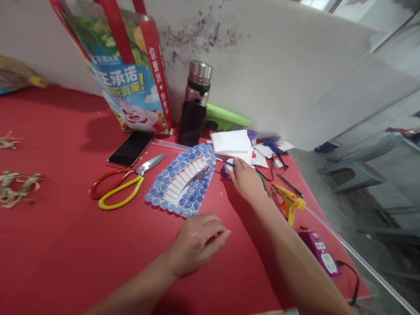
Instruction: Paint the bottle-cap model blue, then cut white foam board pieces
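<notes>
My right hand (247, 179) reaches forward, its fingertips closed on a thin dark-blue stick with a pale, narrow front end (225, 162), perhaps a brush. Beneath those fingers lies a round white and purple-blue item (226, 170), partly covered. A craft piece (197, 191) lies flat to the left, edged with small blue paper-like rolls around a curved row of white strips. Close to its lower edge, my left hand (201, 240) is loosely curled, thumb apart from the fingers; nothing shows in it. Scissors (141, 169) with red and yellow handles lie partly opened beyond the craft's left side.
A phone (130, 149), a shopping bag (131, 87) and a dark-sleeved flask (194, 105) stand or lie toward the wall. White paper (231, 142) sits at the back. A yellow glue gun (289, 203) with a long clear stick and a purple power box (320, 253) occupy the right edge.
</notes>
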`<state>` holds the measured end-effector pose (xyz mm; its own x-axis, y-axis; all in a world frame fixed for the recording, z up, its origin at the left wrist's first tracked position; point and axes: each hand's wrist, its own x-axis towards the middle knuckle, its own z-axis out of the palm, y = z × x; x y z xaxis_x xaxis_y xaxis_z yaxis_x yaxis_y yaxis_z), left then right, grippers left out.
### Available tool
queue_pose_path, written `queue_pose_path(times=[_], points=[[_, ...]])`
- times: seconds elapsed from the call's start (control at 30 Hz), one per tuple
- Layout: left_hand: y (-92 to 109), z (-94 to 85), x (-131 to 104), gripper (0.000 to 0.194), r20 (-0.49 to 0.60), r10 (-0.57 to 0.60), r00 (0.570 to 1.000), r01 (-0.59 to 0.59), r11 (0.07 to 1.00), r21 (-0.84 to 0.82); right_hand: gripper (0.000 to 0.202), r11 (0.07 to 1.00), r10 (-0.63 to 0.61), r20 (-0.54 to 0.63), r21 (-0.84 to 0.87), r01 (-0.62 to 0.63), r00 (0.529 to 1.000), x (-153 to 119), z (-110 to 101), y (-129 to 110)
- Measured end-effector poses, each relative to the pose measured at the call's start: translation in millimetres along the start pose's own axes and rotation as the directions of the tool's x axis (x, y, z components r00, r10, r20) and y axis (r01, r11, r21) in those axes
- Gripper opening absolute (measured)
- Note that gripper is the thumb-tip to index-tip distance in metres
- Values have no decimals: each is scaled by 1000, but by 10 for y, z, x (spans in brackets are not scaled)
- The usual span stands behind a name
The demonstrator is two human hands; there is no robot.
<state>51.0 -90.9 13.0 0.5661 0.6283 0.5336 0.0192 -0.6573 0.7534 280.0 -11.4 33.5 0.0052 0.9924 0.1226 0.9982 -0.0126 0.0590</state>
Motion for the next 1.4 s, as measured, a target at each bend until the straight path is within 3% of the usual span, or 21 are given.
queue_pose_path(times=[0.23,0.47,0.87,1.17,1.4], points=[[6,-12,3,20,-21,4,1000,-4,1000,4,54,999,-22,-22,36,22,1000,144,39,83],[6,-51,9,18,-48,6,999,-6,1000,-4,63,1000,4,18,29,-4,1000,156,-19,29],[5,-61,10,17,-63,17,998,-17,1000,2,57,998,4,-23,60,-3,1000,188,-57,70],[-18,-65,3,17,-48,10,999,-10,1000,3,52,998,16,-4,63,-16,1000,2,-134,128],[-6,-57,3,19,-33,1,999,0,1000,11,46,995,72,27,-75,-70,997,-131,-136,156]])
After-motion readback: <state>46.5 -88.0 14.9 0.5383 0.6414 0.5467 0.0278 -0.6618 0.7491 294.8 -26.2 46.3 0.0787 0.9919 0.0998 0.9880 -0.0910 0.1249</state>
